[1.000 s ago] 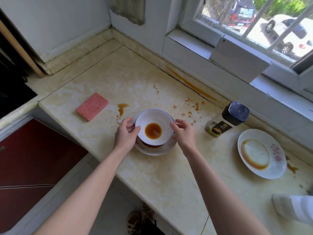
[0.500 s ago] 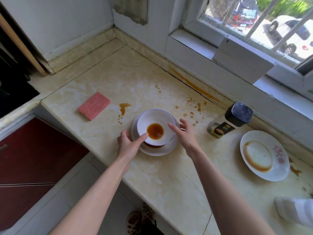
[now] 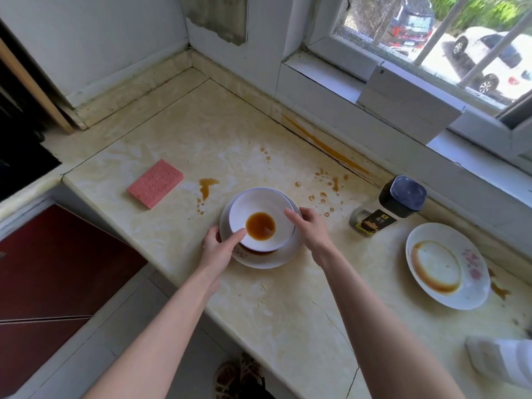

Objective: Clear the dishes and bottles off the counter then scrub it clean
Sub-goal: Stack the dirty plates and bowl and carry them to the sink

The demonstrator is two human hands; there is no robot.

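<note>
A white bowl (image 3: 260, 223) with brown sauce in its bottom sits on a white plate (image 3: 267, 260) near the counter's front edge. My left hand (image 3: 217, 249) holds the plate's left rim, its thumb stretched onto the bowl's near edge. My right hand (image 3: 311, 230) grips the plate's right rim, thumb against the bowl's side. A pink sponge (image 3: 155, 183) lies to the left. A bottle (image 3: 388, 207) with a black cap lies tilted to the right. Beyond it sits a second plate (image 3: 447, 264) with a brown sauce ring.
Brown sauce spots (image 3: 207, 186) and drops (image 3: 328, 187) stain the beige counter (image 3: 259, 306). A white object (image 3: 502, 359) lies at the bottom right. The window sill (image 3: 403, 110) runs along the back, and a red cabinet (image 3: 51, 277) stands below left.
Both hands slid down from the bowl's sides to the plate's rim beneath it. The bowl and plate stay in the same spot.
</note>
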